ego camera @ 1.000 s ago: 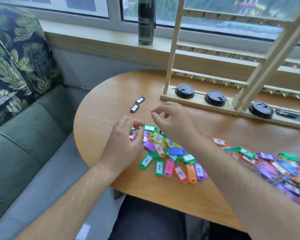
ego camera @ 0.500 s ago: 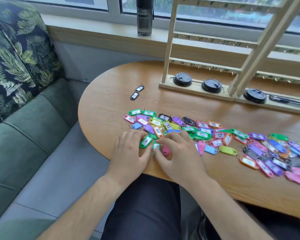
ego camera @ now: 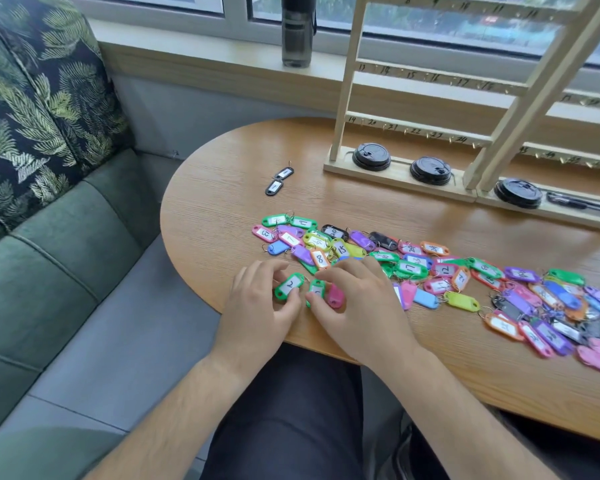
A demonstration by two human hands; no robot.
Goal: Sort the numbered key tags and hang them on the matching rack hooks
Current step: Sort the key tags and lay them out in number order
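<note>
Left hand (ego camera: 260, 306) sits at the near edge of the bench (ego camera: 222, 202), fingers curled, pinching tag 2 (ego camera: 289, 287), a green one, between thumb and fingertips. Right hand (ego camera: 357, 306) lies just beside it, also curled, its thumb and forefinger closed on a second tag (ego camera: 316, 289), green too, whose number I cannot read. A pink tag (ego camera: 335, 295) lies under its other fingers.

Far beyond both hands, at the back of the bench, stands the rack (ego camera: 350, 98). Its rails carry written numbers above small hooks (ego camera: 430, 135), and no tag hangs on any hook in view. Its base holds three round black lids (ego camera: 371, 156) and, past the right hand's side, a dark item too blurred to name.

Between hands and rack, and trailing off past the right hand, spreads the heap (ego camera: 409, 268) of tags, overlapping, rings tangled. Two black tags (ego camera: 279, 181) lie apart beyond the left hand.

Each tag looks light, stiff and smooth, so it should slide easily on the wood. It is best taken by the edges of its plastic body, leaving the wire ring free for the hook. Tangled rings may drag neighbouring tags along when one is lifted.
</note>
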